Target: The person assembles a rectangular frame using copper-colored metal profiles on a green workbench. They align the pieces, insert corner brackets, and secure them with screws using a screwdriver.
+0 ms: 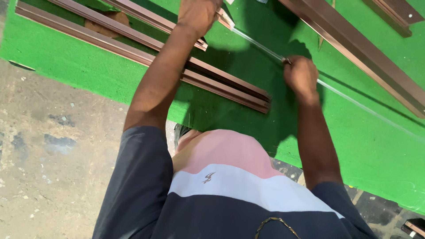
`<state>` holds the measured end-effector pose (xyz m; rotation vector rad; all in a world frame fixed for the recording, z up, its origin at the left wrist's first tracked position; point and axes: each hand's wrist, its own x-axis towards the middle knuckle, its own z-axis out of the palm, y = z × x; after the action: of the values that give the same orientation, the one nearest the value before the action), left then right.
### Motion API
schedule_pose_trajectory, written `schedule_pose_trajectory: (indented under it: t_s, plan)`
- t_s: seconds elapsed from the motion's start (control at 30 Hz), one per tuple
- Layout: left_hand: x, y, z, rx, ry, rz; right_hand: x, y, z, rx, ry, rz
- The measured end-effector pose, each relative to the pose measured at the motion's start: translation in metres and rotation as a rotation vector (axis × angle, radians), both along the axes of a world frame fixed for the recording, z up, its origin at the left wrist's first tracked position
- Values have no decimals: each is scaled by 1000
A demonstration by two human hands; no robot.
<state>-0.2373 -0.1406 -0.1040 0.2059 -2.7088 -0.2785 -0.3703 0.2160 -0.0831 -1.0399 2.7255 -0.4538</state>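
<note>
My left hand [198, 14] reaches to the far side of the green table [88, 73] and presses on the end of a brown metal profile [159, 22]. My right hand [301, 76] is closed around a thin clear strip [256, 43] that runs diagonally from the left hand past the right hand toward the table's right edge. A small metal tool tip seems to stick out of the right fist at the strip. Two longer brown profiles [221, 84] lie side by side between my arms.
Another wide brown profile [363, 53] runs diagonally along the upper right, with a shorter one [398, 13] in the corner. A brown patch [106, 24] shows on the felt at upper left. Bare concrete floor [53, 155] lies left of the table.
</note>
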Motion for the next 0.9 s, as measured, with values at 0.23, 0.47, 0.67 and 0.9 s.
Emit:
schedule_pose_trajectory:
  t_s: [0.23,0.47,0.67,0.9]
  plan:
    - [-17,37,-10,101,-107,-38,2,32,10,137,-53,-114]
    - [-30,55,4,241,-414,68,-1,21,0,131,-161,-57]
    - [-36,71,5,237,-365,179,-11,-31,-14,119,-201,46]
    - [-45,80,13,202,-270,219,-53,48,-10,-96,-226,250]
